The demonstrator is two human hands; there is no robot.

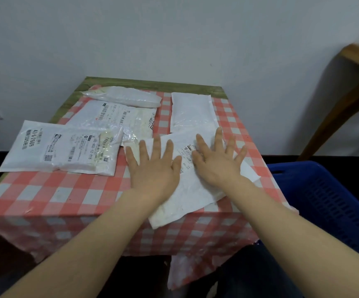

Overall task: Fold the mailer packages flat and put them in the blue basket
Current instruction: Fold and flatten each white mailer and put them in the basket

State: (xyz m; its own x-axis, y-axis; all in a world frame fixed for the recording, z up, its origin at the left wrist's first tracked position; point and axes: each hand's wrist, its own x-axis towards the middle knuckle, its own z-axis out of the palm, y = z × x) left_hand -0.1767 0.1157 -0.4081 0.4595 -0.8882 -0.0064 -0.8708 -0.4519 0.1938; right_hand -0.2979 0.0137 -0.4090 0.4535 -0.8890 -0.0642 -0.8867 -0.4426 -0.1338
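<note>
Flat beneath both hands, left hand, right hand, white mailer

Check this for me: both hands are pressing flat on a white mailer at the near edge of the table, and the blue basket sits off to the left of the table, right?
Not quite. The blue basket sits to the right of the table, not the left. The rest holds: the head view shows the left hand and right hand pressing flat on the white mailer at the near edge.

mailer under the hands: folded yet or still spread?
Spread. The mailer lies as one flat sheet on the table, no fold visible; left hand and right hand press it, fingers straight.
</note>
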